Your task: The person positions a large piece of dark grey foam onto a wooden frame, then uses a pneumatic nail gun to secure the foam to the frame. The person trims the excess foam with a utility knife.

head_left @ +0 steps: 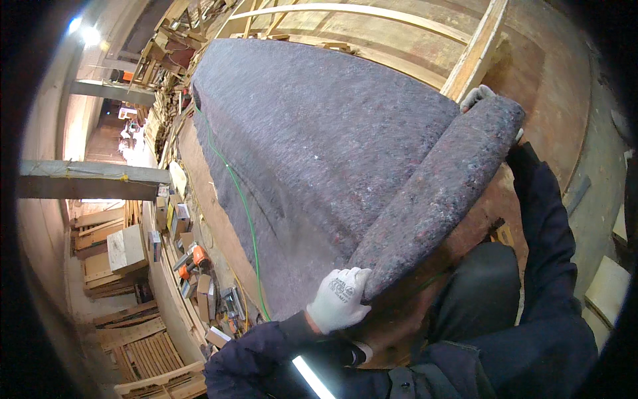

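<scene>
A thick grey felt sheet [286, 139], flecked with colours, lies spread over the work surface and a wooden frame. Its right side is wound into a felt roll [442, 189] that slants from near the middle to the far right. My left hand [340, 300], in a white glove, is closed on the near end of the roll. At the far end, my right hand [477, 97] curls its gloved fingers over the edge, while the roll hides most of the palm. A green hose or cord [238, 189] runs across the sheet's left part.
Timber beams [475, 50] form a frame behind the sheet. Along the left stand boxes and tools, among them an orange power tool [199, 255] and a nail-gun-like tool [232, 302]. Wooden pallets [149, 349] lie lower left. My knee [485, 286] is close under the roll.
</scene>
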`<act>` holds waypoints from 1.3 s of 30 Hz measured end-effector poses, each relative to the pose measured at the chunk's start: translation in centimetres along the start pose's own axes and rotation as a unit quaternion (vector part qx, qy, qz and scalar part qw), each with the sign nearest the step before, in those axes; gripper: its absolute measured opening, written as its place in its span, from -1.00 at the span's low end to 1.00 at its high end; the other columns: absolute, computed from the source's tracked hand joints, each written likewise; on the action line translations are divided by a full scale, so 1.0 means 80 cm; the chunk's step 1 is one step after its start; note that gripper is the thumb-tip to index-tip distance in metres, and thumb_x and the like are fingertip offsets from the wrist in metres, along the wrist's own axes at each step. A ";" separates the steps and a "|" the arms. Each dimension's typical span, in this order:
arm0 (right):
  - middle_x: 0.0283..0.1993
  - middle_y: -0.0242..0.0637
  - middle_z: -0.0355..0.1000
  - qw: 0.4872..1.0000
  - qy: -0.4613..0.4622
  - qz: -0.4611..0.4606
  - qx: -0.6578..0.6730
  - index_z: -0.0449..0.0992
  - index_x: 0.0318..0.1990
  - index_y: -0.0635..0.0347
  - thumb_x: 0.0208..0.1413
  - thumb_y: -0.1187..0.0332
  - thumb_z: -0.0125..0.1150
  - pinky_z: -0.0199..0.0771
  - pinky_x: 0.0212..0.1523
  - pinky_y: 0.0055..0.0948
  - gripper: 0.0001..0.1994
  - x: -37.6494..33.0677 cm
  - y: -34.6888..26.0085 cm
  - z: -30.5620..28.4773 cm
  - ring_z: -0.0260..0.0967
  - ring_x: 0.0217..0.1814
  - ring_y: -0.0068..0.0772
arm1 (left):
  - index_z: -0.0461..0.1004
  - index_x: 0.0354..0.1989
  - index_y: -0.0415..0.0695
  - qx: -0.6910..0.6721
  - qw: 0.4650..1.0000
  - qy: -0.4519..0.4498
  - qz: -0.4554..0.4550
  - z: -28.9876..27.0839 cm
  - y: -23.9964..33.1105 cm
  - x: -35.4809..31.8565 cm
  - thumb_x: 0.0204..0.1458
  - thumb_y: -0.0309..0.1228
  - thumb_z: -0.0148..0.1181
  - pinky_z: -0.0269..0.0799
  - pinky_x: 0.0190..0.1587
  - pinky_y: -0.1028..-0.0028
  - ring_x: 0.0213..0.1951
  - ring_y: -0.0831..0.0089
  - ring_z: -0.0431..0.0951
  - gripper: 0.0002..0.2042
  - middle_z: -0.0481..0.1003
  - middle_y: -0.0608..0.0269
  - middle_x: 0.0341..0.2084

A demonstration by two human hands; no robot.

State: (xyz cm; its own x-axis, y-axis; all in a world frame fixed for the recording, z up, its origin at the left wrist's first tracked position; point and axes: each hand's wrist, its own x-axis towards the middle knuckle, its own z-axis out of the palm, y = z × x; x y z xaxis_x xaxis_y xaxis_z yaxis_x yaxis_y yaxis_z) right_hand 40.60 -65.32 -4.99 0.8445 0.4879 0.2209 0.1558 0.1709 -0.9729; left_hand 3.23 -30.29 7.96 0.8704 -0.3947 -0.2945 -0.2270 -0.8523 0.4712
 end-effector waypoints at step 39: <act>-0.19 -0.31 0.55 0.989 -0.026 0.097 -0.107 0.55 -0.21 0.21 0.18 0.41 0.26 0.53 -0.02 -0.45 -0.90 -0.004 -0.017 -0.019 0.50 -0.10 -0.46 | 0.45 0.09 -0.18 0.010 0.998 -0.040 -0.054 -0.014 0.052 0.004 -0.29 -0.33 0.41 0.38 -0.12 0.10 -0.18 -0.01 0.53 -0.37 0.52 0.04 -0.25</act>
State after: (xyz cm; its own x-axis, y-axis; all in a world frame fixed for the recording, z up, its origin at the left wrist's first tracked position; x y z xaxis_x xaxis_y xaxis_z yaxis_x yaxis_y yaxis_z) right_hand 40.92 -67.02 -3.83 0.8429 0.5373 0.0270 0.1028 -0.1116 -0.9884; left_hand 3.07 -33.57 10.76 0.8528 -0.3253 -0.4085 -0.1428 -0.8977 0.4167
